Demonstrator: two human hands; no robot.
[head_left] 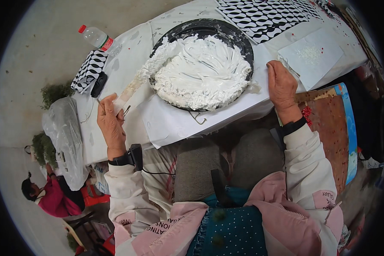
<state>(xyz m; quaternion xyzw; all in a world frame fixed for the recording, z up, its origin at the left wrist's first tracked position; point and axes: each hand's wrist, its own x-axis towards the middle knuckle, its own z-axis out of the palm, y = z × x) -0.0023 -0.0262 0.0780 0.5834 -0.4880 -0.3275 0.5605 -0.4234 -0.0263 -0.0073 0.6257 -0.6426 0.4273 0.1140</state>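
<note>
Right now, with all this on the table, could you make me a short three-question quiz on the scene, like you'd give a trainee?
1. True or false: the white paste lies in a round black tray.
2. Multiple choice: what colour is the cap of the plastic bottle? A) blue; B) red; C) yellow.
3. Fill in the missing word: of the person's two, the one nearer the bottle is the ____ one.

Key: 1. True. 2. B, red. 3. Left: the left hand.

Dull grey flr [25, 102] beyond lg wht-covered tbl [134, 55].
</note>
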